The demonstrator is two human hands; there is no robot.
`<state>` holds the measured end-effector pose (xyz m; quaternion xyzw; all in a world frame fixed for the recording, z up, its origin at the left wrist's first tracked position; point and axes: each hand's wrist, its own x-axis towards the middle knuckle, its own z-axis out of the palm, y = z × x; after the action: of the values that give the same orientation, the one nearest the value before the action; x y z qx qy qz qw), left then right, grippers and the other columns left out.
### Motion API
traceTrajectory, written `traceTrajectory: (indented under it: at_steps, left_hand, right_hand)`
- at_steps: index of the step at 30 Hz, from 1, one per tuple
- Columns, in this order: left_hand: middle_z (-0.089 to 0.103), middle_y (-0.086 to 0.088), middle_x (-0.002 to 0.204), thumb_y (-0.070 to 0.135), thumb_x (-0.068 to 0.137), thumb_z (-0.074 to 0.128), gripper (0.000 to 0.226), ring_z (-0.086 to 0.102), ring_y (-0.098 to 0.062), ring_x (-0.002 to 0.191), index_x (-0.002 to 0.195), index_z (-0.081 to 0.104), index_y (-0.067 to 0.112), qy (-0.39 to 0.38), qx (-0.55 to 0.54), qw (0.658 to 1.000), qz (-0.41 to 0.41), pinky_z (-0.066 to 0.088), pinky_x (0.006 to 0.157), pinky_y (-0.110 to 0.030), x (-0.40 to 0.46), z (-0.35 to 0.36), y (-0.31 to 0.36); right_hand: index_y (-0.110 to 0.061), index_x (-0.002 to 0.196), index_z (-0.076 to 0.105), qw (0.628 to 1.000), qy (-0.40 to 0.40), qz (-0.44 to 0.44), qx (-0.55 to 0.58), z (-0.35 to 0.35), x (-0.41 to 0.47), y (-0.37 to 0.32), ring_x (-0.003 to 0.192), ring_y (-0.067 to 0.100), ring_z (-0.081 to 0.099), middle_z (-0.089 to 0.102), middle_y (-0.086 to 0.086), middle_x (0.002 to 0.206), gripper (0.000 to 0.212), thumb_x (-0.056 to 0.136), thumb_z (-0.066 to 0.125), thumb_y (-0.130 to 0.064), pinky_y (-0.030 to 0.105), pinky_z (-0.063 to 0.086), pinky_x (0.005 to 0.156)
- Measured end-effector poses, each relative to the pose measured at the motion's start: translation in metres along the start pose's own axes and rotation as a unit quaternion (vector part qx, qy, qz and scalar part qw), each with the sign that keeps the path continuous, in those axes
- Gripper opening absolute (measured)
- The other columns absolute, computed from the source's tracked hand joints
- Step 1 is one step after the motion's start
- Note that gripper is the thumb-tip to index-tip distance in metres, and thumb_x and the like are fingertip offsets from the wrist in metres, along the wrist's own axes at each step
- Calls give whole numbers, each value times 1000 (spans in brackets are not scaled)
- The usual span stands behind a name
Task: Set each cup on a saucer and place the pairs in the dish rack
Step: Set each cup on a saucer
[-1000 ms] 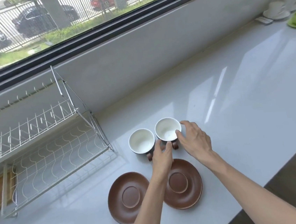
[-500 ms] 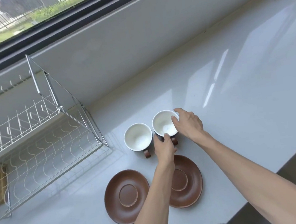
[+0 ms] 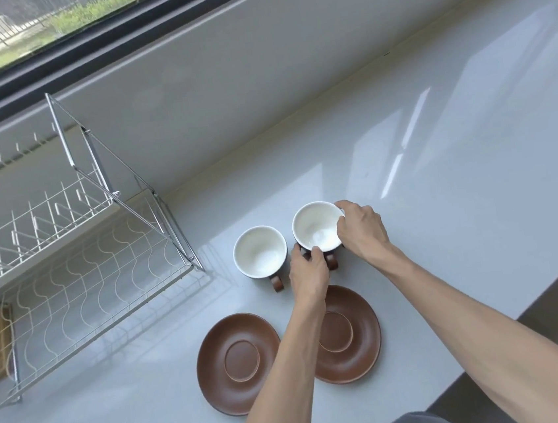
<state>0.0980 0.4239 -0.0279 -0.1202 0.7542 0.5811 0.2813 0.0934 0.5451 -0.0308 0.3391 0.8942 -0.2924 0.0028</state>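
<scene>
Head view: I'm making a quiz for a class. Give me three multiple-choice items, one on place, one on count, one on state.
1. Where is the dish rack?
A. left of the cups
B. right of the cups
C. on a saucer

2. How many brown saucers lie on the counter?
A. one
B. two
C. four

3. The right-hand cup is
A. upside down
B. held by both hands
C. in the rack

Key: 1 A, it stands at left. 2 B, the left saucer and the right saucer. 3 B, the left hand and the right hand grip it.
</scene>
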Motion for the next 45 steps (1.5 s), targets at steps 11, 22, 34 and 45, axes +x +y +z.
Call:
traceTrajectory:
  at_steps: [11,22,34,45]
  left_hand:
    - [62,7,101,22,101,47,41,69,-27,99,141,48,16,-44,-38,997,57,60,72,-29,-17,-30,-2]
    - [65,1,98,19,98,50,33,77,-27,83,130,53,23,-93,11,993,73,63,77,-40,-51,-70,-28]
    - [70,-12,107,17,95,47,30,75,-36,89,122,55,29,-114,18,992,45,63,75,-37,-84,-90,-76]
    - [67,-11,109,21,97,46,29,70,-20,80,124,52,27,-127,35,991,35,61,72,-28,-86,-95,-91]
  right_hand:
    - [-6,117,62,999,23,-21,3,-28,-45,8,92,46,62,69,25,98,38,87,40,-4,46,55,79]
    - [-4,115,60,999,31,-34,21,-23,-117,12,89,46,60,68,24,91,34,86,42,-7,49,53,79]
    - [-12,118,59,1000,11,-4,21,11,-173,35,82,43,59,66,19,80,36,87,41,-8,43,48,70]
    - [-19,133,55,1000,-3,14,25,28,-179,43,94,41,61,70,18,102,46,90,41,-11,34,38,71]
